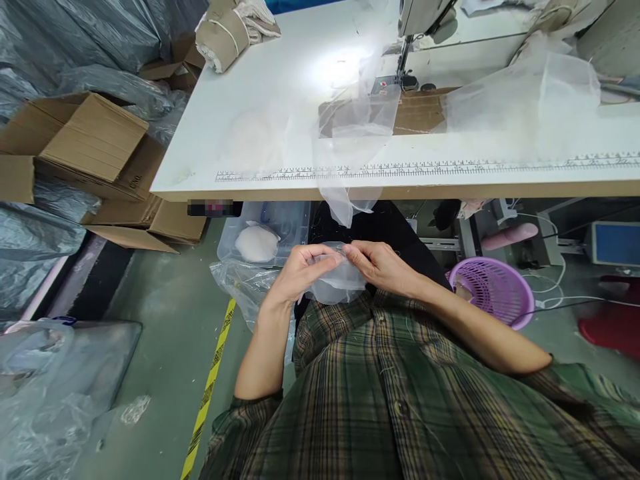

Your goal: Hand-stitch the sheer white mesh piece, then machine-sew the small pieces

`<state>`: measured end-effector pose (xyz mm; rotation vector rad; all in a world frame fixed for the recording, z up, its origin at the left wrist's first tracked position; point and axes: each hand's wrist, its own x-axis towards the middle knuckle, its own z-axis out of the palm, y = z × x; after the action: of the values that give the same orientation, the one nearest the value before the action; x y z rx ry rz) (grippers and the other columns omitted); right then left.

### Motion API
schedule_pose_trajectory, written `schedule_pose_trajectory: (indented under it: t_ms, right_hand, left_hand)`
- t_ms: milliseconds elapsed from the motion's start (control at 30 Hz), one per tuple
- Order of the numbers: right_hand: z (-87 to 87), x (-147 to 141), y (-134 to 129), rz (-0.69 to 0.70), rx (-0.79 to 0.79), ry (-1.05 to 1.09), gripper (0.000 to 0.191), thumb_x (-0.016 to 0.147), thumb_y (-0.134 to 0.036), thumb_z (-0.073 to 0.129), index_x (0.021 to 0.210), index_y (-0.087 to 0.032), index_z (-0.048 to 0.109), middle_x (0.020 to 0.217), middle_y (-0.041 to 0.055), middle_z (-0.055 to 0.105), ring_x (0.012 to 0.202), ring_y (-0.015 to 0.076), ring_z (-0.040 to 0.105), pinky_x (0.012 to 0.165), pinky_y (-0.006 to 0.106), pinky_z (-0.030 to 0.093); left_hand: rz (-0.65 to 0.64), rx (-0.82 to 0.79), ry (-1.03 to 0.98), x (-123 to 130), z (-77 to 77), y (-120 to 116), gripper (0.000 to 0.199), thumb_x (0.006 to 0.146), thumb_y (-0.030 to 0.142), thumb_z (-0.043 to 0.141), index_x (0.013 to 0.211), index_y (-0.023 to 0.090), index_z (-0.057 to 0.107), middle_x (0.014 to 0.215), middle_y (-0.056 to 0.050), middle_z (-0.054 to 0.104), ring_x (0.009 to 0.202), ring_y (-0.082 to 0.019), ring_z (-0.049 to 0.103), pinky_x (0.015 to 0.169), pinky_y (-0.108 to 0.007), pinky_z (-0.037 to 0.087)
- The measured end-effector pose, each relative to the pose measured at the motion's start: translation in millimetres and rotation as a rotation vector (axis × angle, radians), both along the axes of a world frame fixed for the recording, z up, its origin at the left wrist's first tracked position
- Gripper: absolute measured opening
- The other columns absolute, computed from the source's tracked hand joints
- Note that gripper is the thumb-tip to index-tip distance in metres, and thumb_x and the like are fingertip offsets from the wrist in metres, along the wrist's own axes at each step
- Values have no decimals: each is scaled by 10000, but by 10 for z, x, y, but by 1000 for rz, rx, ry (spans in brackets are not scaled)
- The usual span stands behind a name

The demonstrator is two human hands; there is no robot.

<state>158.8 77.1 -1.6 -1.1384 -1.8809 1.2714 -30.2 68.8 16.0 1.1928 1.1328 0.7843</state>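
My left hand (306, 270) and my right hand (383, 265) meet over my lap, below the table's front edge. Both pinch the upper edge of a sheer white fabric piece (337, 283), which hangs down between them. The fingertips nearly touch each other. Above them, more sheer fabric (350, 137) lies on the white table (240, 100), and its end droops over the front edge. Its upper part is near the sewing machine's needle area (403, 70).
A clear plastic bin (295, 223) with a white bundle (257, 243) is beside my left hand. A purple basket (493, 287) stands at the right. Cardboard boxes (95, 137) are at the left. More sheer fabric (525, 107) lies on the table's right side.
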Motion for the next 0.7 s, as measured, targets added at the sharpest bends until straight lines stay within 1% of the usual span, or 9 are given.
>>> schedule_pose_trajectory:
  t_ms: [100,167,300,367,433,467,533,600,700]
  right_hand:
    - [-45,58,-55,16,-126,148,503,960,-636,385,742,-197,496,638,-40,402,571,103,344,529,256,284]
    - [-48,150,-133,72,-221,219,466,905,-640,516,794,-188,535,660,-42,425,579,98,359,520,245,297]
    - [-12,403,-335,233,-441,230,399,831,-546,685,772,-162,590,611,-54,431,543,80,345,493,232,276]
    - [-18,502,-395,288,-514,251,382,842,-522,680,766,-154,610,602,-53,433,535,74,335,489,229,266]
    - [-66,544,-393,289,-539,275,384,827,-523,694,765,-152,618,602,-52,438,534,73,335,489,229,261]
    - [-109,539,-368,268,-543,285,392,816,-533,701,764,-154,615,594,-56,429,526,71,328,483,230,253]
    - [-229,485,-283,178,-530,301,412,803,-564,697,772,-164,601,576,-68,409,502,69,307,469,232,235]
    - [-379,396,-175,48,-461,293,425,813,-587,668,774,-172,583,577,-67,428,501,74,319,474,234,251]
    - [-600,283,-40,-119,-290,182,410,837,-573,628,752,-178,559,622,-35,510,563,101,410,538,249,331]
  left_hand:
    - [-32,-28,-28,7,-12,19,230,782,384,747,774,154,752,737,-37,694,652,-131,570,627,-240,438]
    - [-90,-56,-49,-27,-17,-2,256,783,383,753,887,149,744,731,-34,682,621,-119,564,594,-227,429]
    - [-420,-120,-16,-208,-6,-158,481,727,307,814,1166,173,672,744,-16,691,612,-115,588,594,-221,454]
    - [-568,-84,31,-324,4,-243,368,743,296,800,1083,183,716,759,-28,706,637,-125,611,625,-237,482]
    - [-617,-5,44,-417,1,-287,188,777,305,768,923,188,761,779,-53,714,682,-147,639,666,-264,504]
    - [-593,26,26,-448,-11,-286,145,786,316,759,855,189,766,798,-67,717,713,-161,653,690,-280,513]
    - [-441,32,-46,-467,-71,-235,171,788,356,754,776,185,749,823,-79,714,717,-172,658,692,-298,517]
    - [-201,-23,-58,-433,-181,-133,229,778,406,759,772,180,722,783,-58,697,614,-134,615,614,-270,491]
    - [120,-68,72,-332,-393,44,310,715,449,804,828,178,704,688,-9,654,541,-91,543,511,-213,393]
